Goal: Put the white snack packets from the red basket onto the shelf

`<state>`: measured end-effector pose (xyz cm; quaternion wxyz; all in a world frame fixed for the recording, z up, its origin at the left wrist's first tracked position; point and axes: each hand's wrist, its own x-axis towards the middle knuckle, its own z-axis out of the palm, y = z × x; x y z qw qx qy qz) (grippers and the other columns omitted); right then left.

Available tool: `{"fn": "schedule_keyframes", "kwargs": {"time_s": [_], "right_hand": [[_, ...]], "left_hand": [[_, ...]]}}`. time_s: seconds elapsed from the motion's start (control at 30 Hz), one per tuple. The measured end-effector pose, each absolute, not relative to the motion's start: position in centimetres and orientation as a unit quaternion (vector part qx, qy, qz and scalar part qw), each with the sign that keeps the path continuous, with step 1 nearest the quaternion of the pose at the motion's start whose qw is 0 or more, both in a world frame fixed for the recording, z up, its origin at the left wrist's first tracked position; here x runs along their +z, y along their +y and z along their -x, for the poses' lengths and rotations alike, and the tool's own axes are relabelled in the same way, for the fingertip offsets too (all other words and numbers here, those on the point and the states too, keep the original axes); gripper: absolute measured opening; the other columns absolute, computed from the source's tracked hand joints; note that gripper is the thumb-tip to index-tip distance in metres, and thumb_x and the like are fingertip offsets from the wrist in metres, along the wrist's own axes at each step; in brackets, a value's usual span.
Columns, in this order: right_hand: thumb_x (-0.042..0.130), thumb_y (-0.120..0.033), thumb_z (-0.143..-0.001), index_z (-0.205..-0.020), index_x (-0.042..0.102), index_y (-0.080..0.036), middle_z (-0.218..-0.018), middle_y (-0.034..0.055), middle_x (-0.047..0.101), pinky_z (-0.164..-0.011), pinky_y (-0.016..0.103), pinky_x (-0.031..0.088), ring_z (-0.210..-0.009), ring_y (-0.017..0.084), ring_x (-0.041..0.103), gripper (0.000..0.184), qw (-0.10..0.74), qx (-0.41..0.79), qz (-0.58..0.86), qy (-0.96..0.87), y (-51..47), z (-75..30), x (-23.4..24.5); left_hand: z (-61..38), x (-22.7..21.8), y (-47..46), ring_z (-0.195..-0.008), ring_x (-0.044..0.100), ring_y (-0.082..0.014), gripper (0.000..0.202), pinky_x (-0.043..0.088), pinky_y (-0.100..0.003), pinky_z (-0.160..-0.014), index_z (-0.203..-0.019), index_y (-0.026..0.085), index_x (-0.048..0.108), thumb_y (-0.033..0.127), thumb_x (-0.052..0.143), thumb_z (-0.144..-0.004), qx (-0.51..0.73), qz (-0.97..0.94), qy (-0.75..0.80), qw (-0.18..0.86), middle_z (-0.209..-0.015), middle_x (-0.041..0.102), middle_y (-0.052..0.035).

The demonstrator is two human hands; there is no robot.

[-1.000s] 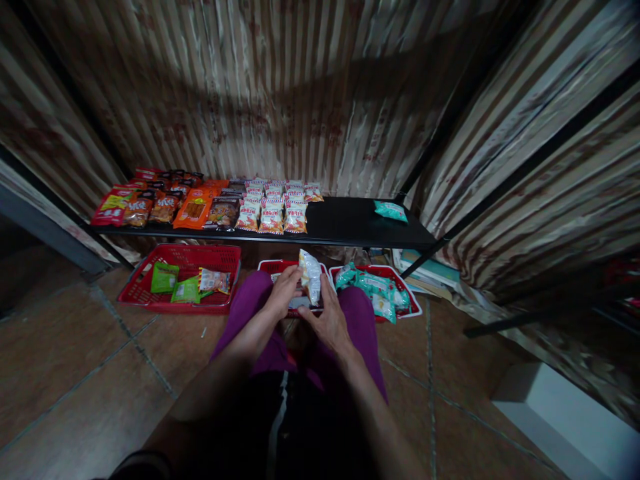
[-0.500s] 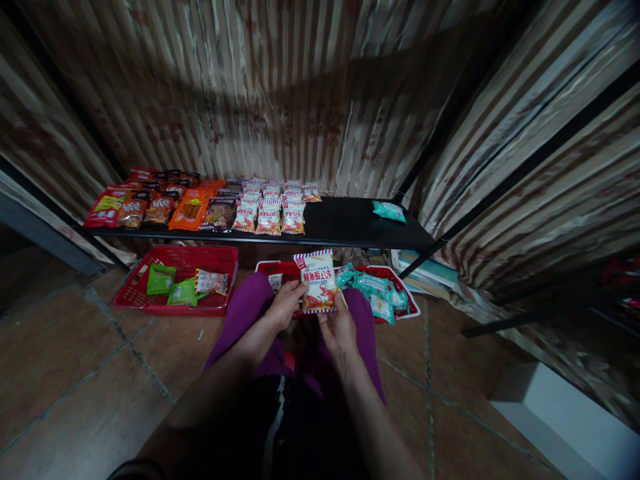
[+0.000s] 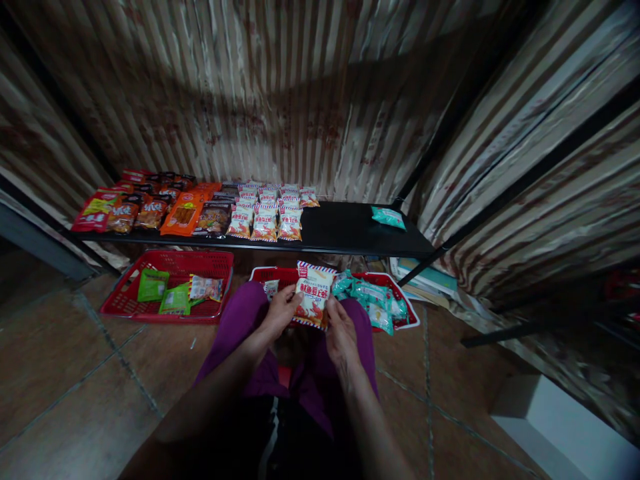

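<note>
Between my knees I hold up a white and orange snack bag [image 3: 314,295] with a striped top edge. My left hand [image 3: 281,311] grips its left side, thumb on the front. On the lower right side my right hand [image 3: 341,328] is closed on it too. Just beyond is a red basket with a white rim [image 3: 413,313], partly hidden by my knees, holding several teal packets [image 3: 373,293]. Matching white and orange bags [image 3: 265,221] stand in rows on the black shelf [image 3: 340,223]. One teal packet [image 3: 389,217] lies at the shelf's right end.
Orange and brown snack packs [image 3: 183,213] fill the shelf's left part. A second red basket [image 3: 120,308] on the tiled floor holds green packets [image 3: 153,285] and a striped one. Black shelf posts [image 3: 425,265] rise at the right; a white box [image 3: 565,413] sits at lower right.
The snack bag has turned slightly and tilted to the right in my hands. My left thumb now lies over its front, and my right hand has shifted up its side. The view has moved a little.
</note>
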<state>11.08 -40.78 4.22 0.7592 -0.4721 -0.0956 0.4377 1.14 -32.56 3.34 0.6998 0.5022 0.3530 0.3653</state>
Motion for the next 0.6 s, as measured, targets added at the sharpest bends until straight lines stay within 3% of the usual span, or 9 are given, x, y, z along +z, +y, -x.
{"fn": "schedule_keyframes", "kwargs": {"time_s": [0.17,0.33,0.6], "right_hand": [[0.084,-0.038,-0.051,-0.093,0.065,-0.018,-0.080,0.0039,0.073,-0.065,0.031,0.055,-0.070,0.020,0.068,0.051,0.735,0.444,0.507,-0.067,-39.7,-12.3,2.4],[0.081,-0.043,-0.053,-0.091,0.063,-0.018,-0.079,0.0011,0.072,-0.063,0.029,0.054,-0.069,0.019,0.068,0.050,0.725,0.416,0.545,-0.068,-39.0,-12.9,0.5],[0.077,-0.051,-0.057,-0.108,0.061,-0.018,-0.107,0.0077,0.070,-0.071,0.029,0.054,-0.094,0.024,0.067,0.063,0.706,0.402,0.579,-0.069,-38.5,-14.1,0.9]], "left_hand": [[-1.6,2.3,-32.3,-0.097,0.064,-0.0235,0.046,0.051,-0.034,-0.084,-0.110,0.015,0.061,0.043,0.066,-0.074,0.360,-0.509,0.344,0.702,-0.110,0.067,-0.0109],[-2.6,1.9,-31.9,-0.100,0.062,-0.0242,0.057,0.050,-0.034,-0.085,-0.118,0.015,0.055,0.040,0.071,-0.069,0.363,-0.528,0.328,0.694,-0.113,0.064,-0.0129],[-4.6,1.4,-30.5,-0.106,0.060,-0.0257,0.053,0.049,-0.036,-0.091,-0.118,0.018,0.057,0.043,0.066,-0.072,0.373,-0.508,0.361,0.688,-0.117,0.064,-0.0106]]}}
